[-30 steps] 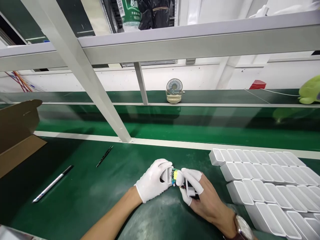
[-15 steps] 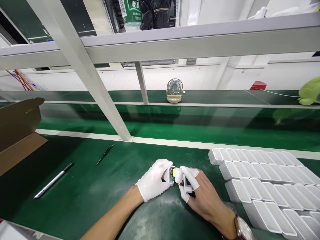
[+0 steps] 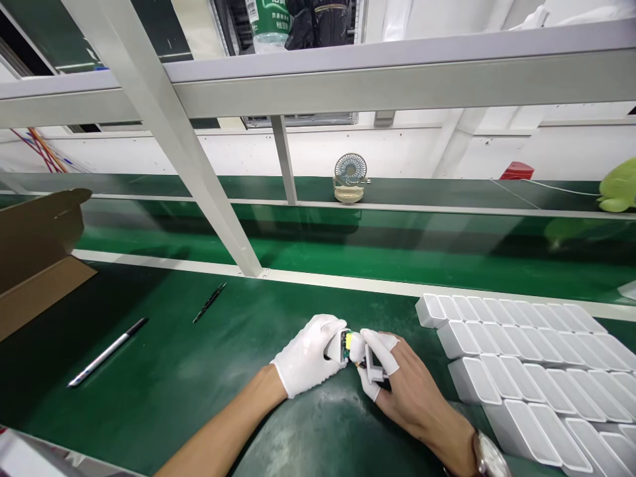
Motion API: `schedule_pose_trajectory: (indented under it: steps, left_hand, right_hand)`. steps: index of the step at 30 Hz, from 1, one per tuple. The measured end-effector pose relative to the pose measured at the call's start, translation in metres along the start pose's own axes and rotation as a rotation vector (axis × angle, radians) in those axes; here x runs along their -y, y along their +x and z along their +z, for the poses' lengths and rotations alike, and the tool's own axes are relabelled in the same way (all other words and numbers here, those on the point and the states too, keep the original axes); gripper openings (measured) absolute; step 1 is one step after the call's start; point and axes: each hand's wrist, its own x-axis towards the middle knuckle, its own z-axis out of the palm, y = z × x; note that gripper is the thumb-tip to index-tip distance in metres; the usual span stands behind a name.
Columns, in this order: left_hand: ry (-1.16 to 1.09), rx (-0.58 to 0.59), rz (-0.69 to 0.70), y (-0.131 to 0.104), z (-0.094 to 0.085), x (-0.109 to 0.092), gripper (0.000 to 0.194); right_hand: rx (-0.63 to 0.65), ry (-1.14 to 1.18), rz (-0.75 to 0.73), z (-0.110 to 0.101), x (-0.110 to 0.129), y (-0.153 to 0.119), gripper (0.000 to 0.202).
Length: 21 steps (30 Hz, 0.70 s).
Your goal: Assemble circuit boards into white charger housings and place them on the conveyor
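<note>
My left hand [image 3: 311,358], in a white glove, is closed around a small white plastic housing [image 3: 334,347]. Out of its right end pokes a circuit board [image 3: 348,343] with a yellow block on it. My right hand [image 3: 410,387] has white covers on some fingers and pinches a white plastic piece [image 3: 375,372] close to the board. Between the two hands sits a rounded white part; whether it belongs to the board or the piece, I cannot tell. The fingers hide much of both parts.
Rows of white plastic cases [image 3: 527,371] fill the right side of the green table [image 3: 163,404]. To the left lie a silver pen [image 3: 106,353], a thin black tool [image 3: 209,303] and an open cardboard box [image 3: 44,285]. A slanted metal post [image 3: 199,165] and small fan [image 3: 350,177] stand beyond.
The whole view has shifted slightly. Both hands keep the same grip on the housing and the white piece, with hardly any movement between them.
</note>
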Motion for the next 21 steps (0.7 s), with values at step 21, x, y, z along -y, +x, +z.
schedule_pose_trajectory:
  steps: [21]
  left_hand:
    - [0.008,0.062,-0.064,-0.002,0.003,0.001,0.066]
  right_hand:
    - [0.061,0.062,0.042,-0.010,-0.002,0.006,0.069]
